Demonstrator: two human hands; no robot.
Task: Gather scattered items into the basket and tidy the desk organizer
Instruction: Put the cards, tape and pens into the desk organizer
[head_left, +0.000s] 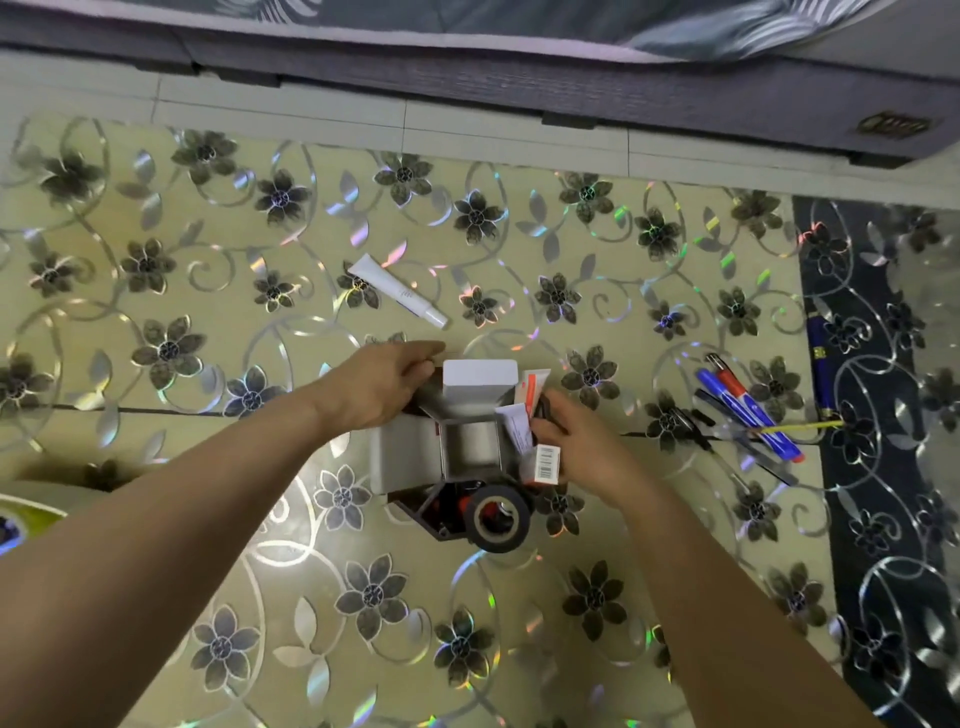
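A grey desk organizer (470, 447) with several compartments stands on the flowered mat. My left hand (379, 387) grips its far left corner. My right hand (582, 441) holds the organizer's right side, fingers curled against the tubes (519, 423) and a small barcoded box (545, 464) standing there. A white box (480, 374) stands in the rear compartment beside an orange-striped tube (535, 387). A roll of black tape (498, 517) leans at the near edge over a dark lower compartment. A white tube (397, 291) lies loose beyond the organizer.
Red and blue markers and dark pens (748, 410) lie in a heap to the right, with a yellow stick (800, 427) across them. A blue tube (821, 369) lies on the dark mat strip. A bed base (519, 83) runs along the far side. A pale rim (31, 506) shows at left.
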